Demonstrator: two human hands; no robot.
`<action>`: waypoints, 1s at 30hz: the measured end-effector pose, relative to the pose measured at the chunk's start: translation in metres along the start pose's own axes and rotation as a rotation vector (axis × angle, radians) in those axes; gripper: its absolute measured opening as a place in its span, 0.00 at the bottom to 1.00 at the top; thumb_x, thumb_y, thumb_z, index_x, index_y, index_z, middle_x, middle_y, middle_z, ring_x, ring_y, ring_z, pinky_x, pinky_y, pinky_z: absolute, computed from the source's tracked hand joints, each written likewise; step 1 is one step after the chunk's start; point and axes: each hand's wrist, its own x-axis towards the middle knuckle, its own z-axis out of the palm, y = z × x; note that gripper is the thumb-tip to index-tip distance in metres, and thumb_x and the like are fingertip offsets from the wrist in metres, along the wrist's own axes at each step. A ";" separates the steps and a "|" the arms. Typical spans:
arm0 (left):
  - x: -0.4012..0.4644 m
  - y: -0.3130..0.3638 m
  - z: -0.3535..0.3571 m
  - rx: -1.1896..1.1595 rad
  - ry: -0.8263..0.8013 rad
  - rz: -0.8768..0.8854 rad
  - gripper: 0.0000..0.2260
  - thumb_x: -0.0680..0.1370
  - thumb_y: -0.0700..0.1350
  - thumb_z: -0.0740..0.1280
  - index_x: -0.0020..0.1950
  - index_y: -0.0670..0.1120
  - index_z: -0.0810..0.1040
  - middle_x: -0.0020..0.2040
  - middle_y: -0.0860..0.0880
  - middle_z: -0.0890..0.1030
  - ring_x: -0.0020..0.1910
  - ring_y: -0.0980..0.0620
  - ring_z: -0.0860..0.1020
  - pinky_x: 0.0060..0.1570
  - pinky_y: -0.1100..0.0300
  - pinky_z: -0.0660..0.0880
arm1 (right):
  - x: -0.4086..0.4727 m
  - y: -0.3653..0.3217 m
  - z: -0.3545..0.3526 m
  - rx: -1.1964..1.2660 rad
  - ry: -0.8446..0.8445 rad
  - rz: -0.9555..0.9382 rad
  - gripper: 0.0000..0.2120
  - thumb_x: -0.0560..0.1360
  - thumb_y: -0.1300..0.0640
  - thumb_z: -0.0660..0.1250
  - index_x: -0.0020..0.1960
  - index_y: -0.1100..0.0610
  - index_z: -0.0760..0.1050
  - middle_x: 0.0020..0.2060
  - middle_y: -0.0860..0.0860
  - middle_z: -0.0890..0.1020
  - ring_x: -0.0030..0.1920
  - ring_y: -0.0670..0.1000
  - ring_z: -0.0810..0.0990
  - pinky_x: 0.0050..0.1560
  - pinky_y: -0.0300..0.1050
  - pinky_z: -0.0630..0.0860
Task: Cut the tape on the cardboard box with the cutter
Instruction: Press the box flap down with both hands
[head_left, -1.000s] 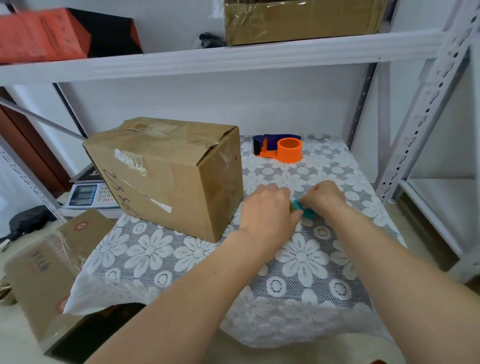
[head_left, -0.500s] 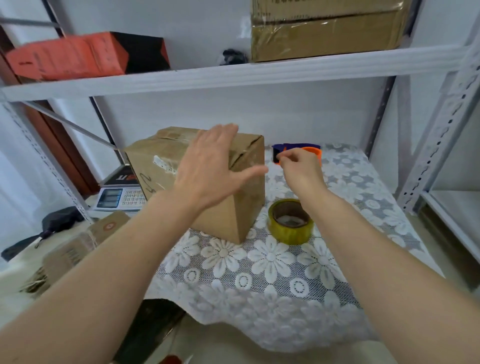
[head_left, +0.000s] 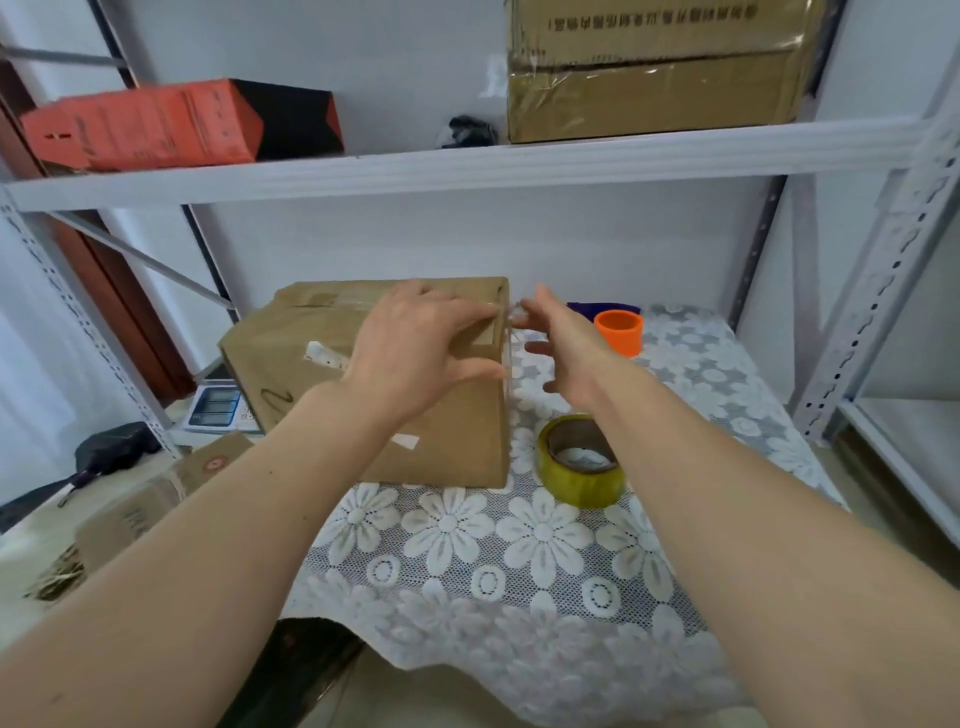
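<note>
Head view. The cardboard box (head_left: 311, 374) is sitting in the middle of the frame, on the left part of a table covered with a white flower-patterned lace cloth (head_left: 519, 545). The left hand (head_left: 415, 353) is lying flat over the box's upper right corner, fingers spread, closed on nothing. The right hand (head_left: 563, 345) is hovering just beside the box's right edge, fingers loosely extended; a small pale object is showing at its fingertips, too blurred to identify, so whether it is holding the cutter cannot be told. Clear tape (head_left: 332, 300) is running across the box top. A dark handwritten scrawl (head_left: 275, 397) is showing on the front face, illegible; a torn white label (head_left: 324, 355) is sticking above it.

A roll of yellowish tape (head_left: 582, 462) is lying on the cloth, lower right of the box. An orange tape dispenser (head_left: 618, 330) is standing behind the right hand. On the shelf (head_left: 467, 166) across the upper frame, an orange-and-black carton (head_left: 156, 124) is sitting upper left, and a brown carton (head_left: 660, 67) with a printed line, unreadable, is sitting upper right.
</note>
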 end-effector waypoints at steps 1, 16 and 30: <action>0.004 0.003 -0.001 -0.018 0.006 -0.008 0.28 0.67 0.66 0.70 0.63 0.54 0.78 0.54 0.51 0.82 0.54 0.47 0.74 0.51 0.56 0.68 | 0.003 -0.001 0.001 0.006 -0.017 -0.006 0.24 0.79 0.37 0.52 0.66 0.48 0.72 0.72 0.48 0.68 0.71 0.53 0.65 0.72 0.65 0.54; 0.004 -0.005 -0.001 0.092 -0.185 -0.067 0.44 0.64 0.77 0.55 0.76 0.57 0.60 0.75 0.54 0.66 0.73 0.50 0.65 0.69 0.53 0.62 | 0.040 0.015 0.006 0.214 -0.026 -0.023 0.27 0.80 0.38 0.48 0.59 0.51 0.79 0.53 0.48 0.80 0.55 0.49 0.75 0.50 0.55 0.75; 0.004 0.014 -0.010 -0.031 -0.463 -0.098 0.40 0.68 0.76 0.48 0.77 0.63 0.45 0.80 0.54 0.47 0.78 0.52 0.46 0.75 0.48 0.45 | 0.006 0.026 0.007 0.225 0.039 -0.111 0.20 0.81 0.45 0.52 0.50 0.50 0.81 0.59 0.52 0.80 0.62 0.52 0.75 0.67 0.58 0.69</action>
